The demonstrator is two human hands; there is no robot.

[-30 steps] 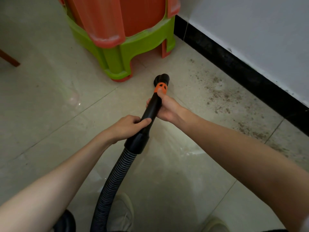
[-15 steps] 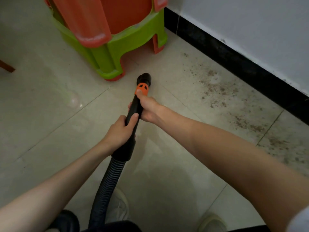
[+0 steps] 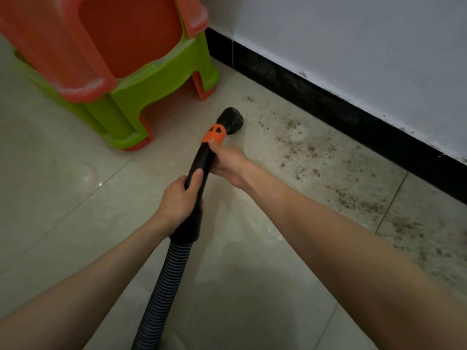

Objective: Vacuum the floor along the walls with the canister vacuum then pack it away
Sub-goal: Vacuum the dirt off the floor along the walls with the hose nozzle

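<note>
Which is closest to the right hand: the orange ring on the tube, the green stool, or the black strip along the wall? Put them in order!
From the right hand:
1. Orange ring, at the thumb tip.
2. Green stool, up and left.
3. Black strip along the wall, far right.

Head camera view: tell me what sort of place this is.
Probably a room in a home, at the edge of the floor: pale glossy floor tiles, a white wall with a black skirting strip, and stacked plastic stools in the corner.

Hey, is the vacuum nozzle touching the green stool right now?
Apart. The head view shows bare tile between the nozzle and the nearest leg of the green stool.
</note>
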